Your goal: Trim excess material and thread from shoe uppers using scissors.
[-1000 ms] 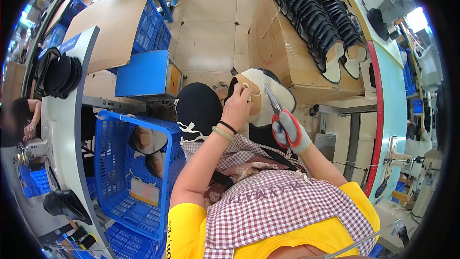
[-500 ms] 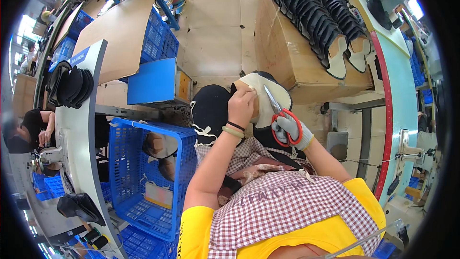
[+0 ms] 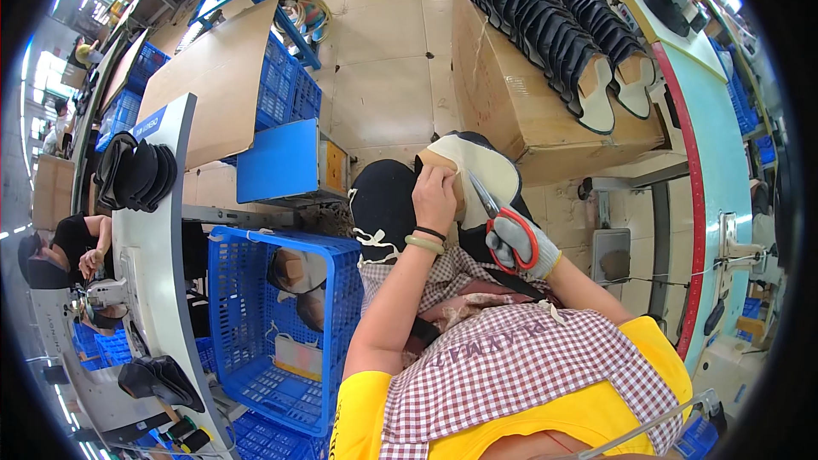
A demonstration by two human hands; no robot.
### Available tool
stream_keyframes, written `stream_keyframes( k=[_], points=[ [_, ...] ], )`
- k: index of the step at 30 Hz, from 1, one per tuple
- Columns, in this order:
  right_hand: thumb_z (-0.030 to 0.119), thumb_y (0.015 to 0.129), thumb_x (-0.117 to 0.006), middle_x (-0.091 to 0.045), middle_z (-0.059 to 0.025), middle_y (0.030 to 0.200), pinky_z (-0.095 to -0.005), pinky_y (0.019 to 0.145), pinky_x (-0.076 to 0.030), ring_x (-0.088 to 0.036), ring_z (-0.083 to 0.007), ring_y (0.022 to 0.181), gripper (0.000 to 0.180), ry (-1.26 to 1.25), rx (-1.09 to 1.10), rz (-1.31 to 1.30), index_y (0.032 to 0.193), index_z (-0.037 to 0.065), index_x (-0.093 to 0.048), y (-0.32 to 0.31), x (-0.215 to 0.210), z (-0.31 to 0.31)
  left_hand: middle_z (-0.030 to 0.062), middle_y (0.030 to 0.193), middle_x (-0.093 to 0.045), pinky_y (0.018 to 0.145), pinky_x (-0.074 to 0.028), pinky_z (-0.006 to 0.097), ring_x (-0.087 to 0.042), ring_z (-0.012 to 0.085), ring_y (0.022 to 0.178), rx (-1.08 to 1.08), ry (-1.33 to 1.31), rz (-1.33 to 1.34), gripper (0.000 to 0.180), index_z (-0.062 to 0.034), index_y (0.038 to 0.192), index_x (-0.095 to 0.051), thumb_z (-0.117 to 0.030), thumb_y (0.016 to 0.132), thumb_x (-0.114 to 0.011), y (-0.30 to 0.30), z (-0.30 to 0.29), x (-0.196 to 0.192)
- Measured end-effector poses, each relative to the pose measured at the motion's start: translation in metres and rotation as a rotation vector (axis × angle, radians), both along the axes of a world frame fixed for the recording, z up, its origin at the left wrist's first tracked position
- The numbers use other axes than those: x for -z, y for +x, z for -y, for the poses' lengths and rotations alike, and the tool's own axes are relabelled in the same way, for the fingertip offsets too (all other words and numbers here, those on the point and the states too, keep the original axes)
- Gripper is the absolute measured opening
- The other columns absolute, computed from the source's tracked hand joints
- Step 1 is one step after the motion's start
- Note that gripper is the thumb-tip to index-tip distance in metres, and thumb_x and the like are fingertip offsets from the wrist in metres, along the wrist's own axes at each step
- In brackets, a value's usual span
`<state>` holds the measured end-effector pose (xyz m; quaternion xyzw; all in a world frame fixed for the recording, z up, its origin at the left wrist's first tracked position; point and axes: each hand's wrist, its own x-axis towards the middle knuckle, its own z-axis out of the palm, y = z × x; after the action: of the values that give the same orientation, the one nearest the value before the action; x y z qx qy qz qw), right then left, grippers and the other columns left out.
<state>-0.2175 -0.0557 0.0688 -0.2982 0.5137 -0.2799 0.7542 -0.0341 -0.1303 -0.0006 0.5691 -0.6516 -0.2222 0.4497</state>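
The left hand (image 3: 434, 196) pins the shoe (image 3: 477, 175) on the lap, sole up, its long axis running toward 2 o'clock. The gloved right hand (image 3: 521, 243), at 5 o'clock, grips red-handled scissors (image 3: 494, 217), blades apparently touching the sole edge.

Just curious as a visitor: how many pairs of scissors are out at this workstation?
1: red-handled metal scissors in the gloved right hand, blades against the pale sole of the black shoe. Others may be hidden.

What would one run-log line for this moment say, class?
left hand: holds shoe upper | right hand: gloved, grips red-handled scissors, blades at the upper's pale insole | blue crate: beside left arm
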Motion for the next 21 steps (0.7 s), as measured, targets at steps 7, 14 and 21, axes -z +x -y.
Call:
stream_keyframes(
  k=[7,14,21],
  points=[
    [0.044,0.092,-0.056,-0.062,-0.0044,0.077,-0.02,0.044,-0.041,-0.054,-0.0085,0.054,0.035,0.077,0.033,0.112,0.101,0.011,-0.051,0.003,0.005,-0.001,0.0163,0.087,-0.055,0.074,-0.045,0.04,-0.054,0.0354,0.083,0.009,0.121,-0.137,0.008,0.0009,0.084,-0.054,-0.005,0.084,-0.06,-0.003,0.0,-0.001],
    [0.046,0.091,-0.057,-0.062,-0.0039,0.079,-0.0193,0.042,-0.039,-0.052,-0.0075,0.053,0.037,0.161,0.155,0.211,0.102,0.011,-0.051,0.011,0.012,0.005,0.0154,0.088,-0.056,0.074,-0.046,0.037,-0.055,0.0309,0.082,0.015,0.237,-0.176,0.009,0.0013,0.086,-0.056,-0.006,0.084,-0.061,-0.004,0.0,-0.001],
    [0.041,0.094,-0.054,-0.05,0.0001,0.07,-0.0196,0.04,-0.033,-0.041,-0.0065,0.047,0.026,0.099,0.201,0.207,0.095,0.015,-0.049,0.028,0.003,0.003,0.0179,0.097,-0.055,0.082,-0.044,0.041,-0.053,0.0343,0.093,0.038,0.241,-0.187,0.007,0.0012,0.083,-0.056,-0.004,0.082,-0.061,-0.005,-0.004,-0.001]
  ],
)
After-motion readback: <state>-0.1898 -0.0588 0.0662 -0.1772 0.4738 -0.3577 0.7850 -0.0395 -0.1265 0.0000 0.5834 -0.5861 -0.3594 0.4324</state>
